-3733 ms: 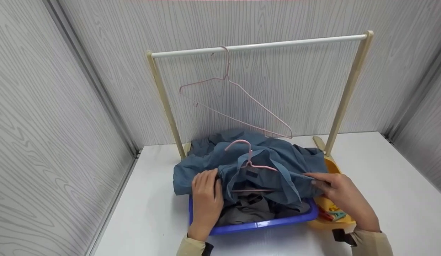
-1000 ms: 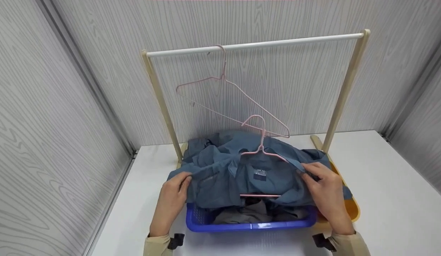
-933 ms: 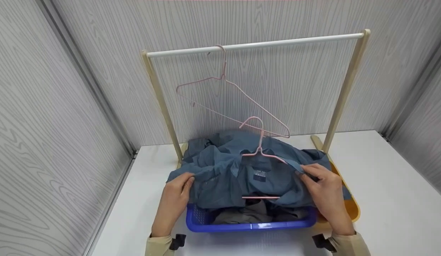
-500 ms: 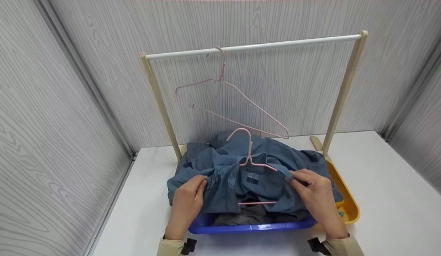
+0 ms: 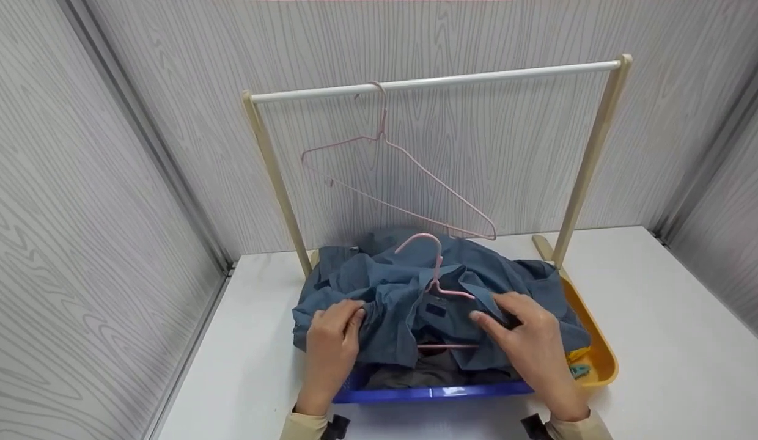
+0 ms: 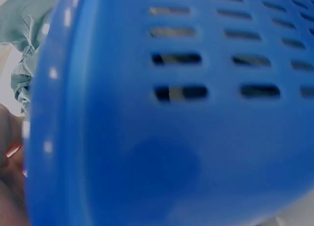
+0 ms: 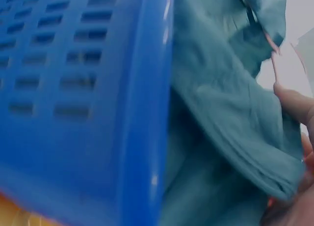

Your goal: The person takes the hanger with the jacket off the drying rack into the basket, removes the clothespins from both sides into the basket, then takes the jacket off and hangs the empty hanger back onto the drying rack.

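Observation:
A blue shirt (image 5: 388,327) with an open collar lies over a blue basket (image 5: 434,395) in the head view. Inside its collar sits a pink wire hanger (image 5: 438,269), hook up, its lower bar showing below the neck label. My left hand (image 5: 331,351) pinches the shirt's shoulder fabric. On the other side, my right hand (image 5: 533,342) has the collar-side fabric between thumb and fingers, with the thumb spread in front. The right wrist view shows the shirt (image 7: 230,103) folded against that hand. In the left wrist view the basket's side (image 6: 147,138) hides most of the left hand.
Behind stands a wooden rack with a white rail (image 5: 477,79); a second pink hanger (image 5: 428,174) hangs bare from it. Grey cloth (image 5: 415,374) lies in the basket. A yellow tray (image 5: 602,360) with clothespins (image 5: 578,370) is at the right, partly under the shirt.
Both hands have come closer together, gathering the shirt. The hanger in the collar sits lower than a second ago. The right thumb has spread from its pinch on the collar.

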{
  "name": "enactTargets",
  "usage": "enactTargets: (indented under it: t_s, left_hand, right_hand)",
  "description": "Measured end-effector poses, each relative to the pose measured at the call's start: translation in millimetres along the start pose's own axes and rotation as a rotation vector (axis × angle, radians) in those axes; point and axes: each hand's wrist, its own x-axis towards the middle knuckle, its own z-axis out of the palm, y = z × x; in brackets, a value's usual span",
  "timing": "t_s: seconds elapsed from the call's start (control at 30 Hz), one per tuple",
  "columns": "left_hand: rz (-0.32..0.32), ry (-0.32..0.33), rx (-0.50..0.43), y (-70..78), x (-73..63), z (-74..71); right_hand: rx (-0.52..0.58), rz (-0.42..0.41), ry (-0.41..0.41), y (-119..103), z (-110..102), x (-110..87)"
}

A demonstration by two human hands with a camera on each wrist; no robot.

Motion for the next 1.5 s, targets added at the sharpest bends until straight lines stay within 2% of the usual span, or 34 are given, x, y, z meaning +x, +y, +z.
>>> enactTargets:
  t_s: [0.13,0.23,0.4,0.53,0.73,1.17,1.3,1.5]
  left_hand:
    - [-0.004,0.043,-0.017,0.7,1.0,-1.7]
    - [-0.019,0.049,-0.02,1.6,3.0,-4.8]
    - [-0.015,0.045,-0.014,0.7,5.8,-10.1]
    - [-0.009,0.073,-0.031,-3.1,7.4,-18.7]
    - [-0.054,0.12,-0.084,-10.4,8.8,-32.9]
    - [-0.062,0.122,-0.075,-16.1,16.0,-45.2]
    - [-0.049,0.13,-0.063,-16.8,16.3,-47.1]
    - [-0.045,0.098,-0.069,-17.0,15.3,-46.1]
  right_hand:
    - [-0.04,-0.075,0.087,-5.3,4.8,-1.8]
    - [-0.011,-0.085,0.127,-6.7,5.2,-2.0]
    - [0.031,-0.046,0.136,-6.1,4.6,-3.5]
    - [0.019,-0.002,0.177,-2.1,-0.8,-2.2]
    - [-0.008,0.023,0.248,11.6,-17.1,4.8]
    - [-0.08,0.046,0.231,30.3,-30.5,11.1]
    - [-0.069,0.083,0.194,34.1,-31.0,12.2]
    - [-0.002,0.165,0.132,34.0,-33.9,13.1]
